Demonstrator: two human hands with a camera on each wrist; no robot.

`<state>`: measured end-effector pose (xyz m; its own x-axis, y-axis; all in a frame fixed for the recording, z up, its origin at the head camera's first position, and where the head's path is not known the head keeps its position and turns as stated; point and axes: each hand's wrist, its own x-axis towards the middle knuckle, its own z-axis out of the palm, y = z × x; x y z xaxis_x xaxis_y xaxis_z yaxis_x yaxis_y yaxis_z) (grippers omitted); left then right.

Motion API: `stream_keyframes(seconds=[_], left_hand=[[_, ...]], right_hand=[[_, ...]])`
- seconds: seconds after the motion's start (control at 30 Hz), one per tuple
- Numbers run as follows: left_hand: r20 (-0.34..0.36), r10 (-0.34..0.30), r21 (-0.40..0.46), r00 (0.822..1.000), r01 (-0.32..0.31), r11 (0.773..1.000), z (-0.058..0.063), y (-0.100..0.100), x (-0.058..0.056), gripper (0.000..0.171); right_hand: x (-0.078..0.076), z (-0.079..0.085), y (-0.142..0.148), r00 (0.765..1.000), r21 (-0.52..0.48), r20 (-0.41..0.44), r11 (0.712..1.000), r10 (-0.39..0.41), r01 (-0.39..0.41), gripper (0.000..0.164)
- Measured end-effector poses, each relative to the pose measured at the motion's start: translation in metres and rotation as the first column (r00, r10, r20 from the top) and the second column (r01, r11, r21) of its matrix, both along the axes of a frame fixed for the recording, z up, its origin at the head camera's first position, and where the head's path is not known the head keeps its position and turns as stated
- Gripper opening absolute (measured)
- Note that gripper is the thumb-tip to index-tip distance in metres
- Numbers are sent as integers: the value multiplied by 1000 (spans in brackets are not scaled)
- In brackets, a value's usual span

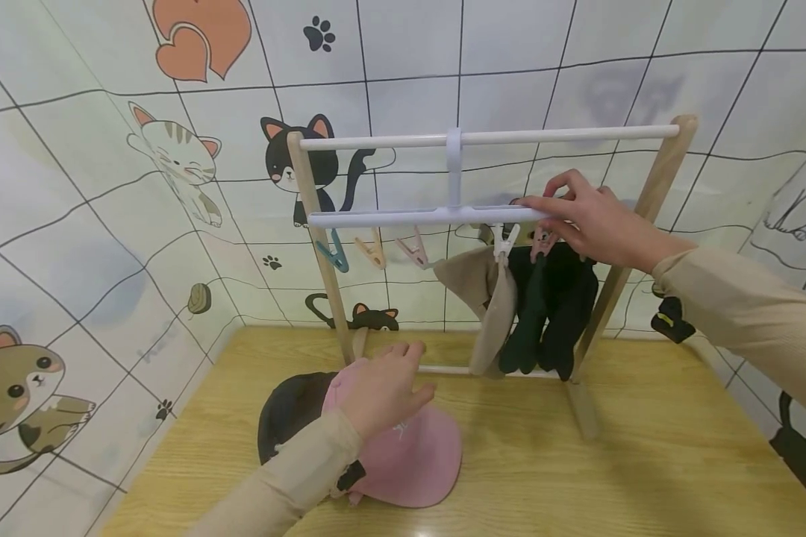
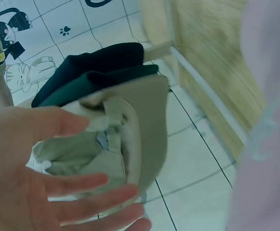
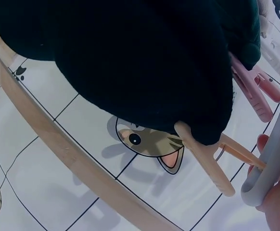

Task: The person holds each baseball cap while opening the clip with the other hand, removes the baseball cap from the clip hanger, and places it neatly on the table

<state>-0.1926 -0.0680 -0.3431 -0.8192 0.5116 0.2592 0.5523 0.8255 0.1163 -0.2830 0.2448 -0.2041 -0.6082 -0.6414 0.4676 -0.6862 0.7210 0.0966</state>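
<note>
My right hand (image 1: 594, 216) pinches the right end of a pale lavender clip hanger (image 1: 389, 218), thumb and fingers at its bar. Below that hand hang a beige cap (image 1: 493, 313), held by a white clip (image 1: 504, 242), and a dark green cap (image 1: 527, 335), held by a pink clip (image 1: 544, 240) and an orange clip (image 3: 205, 159). My left hand (image 1: 386, 388) hovers over a pink cap (image 1: 433, 455) on the table, fingers spread and holding nothing. In the left wrist view its fingers overlap the hanging beige cap.
The hanger hooks over the white rod (image 1: 578, 135) of a wooden rack (image 1: 325, 268). Blue (image 1: 334, 253), yellow (image 1: 375, 250) and pale pink (image 1: 414, 247) clips dangle without caps on its left half. A black cap (image 1: 285, 410) lies beside the pink one on the wooden table (image 1: 645, 462).
</note>
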Motion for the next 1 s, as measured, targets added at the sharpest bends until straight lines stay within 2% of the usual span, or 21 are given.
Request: stream_keyframes(seconds=[0.1,0.23,0.37,0.5,0.63,0.8,1.0], left_hand=[[106,-54,28,993,52,998,7,12,-7,52],[199,-140,86,970,125,988,17,21,-16,57],[250,-165,153,954,129,980,27,27,-22,63],[256,-164,226,953,105,968,36,34,-29,59],[251,-153,290,956,77,954,38,43,-40,52],[233,-104,295,967,32,955,39,56,-52,49],[193,-75,330,978,7,944,46,69,-62,38]], right_hand=[[1,1,-1,1000,4,-3,1000,4,-4,50],[1,1,-3,1000,6,24,1000,-2,2,47],[-2,0,-9,998,-13,62,1000,5,-4,44],[-3,-1,-12,999,-18,48,1000,19,-18,44],[-5,-2,-16,998,-25,43,999,35,-34,43],[-4,-2,-21,998,-26,46,999,33,-32,41],[-3,-2,-22,998,-32,56,999,30,-28,42]])
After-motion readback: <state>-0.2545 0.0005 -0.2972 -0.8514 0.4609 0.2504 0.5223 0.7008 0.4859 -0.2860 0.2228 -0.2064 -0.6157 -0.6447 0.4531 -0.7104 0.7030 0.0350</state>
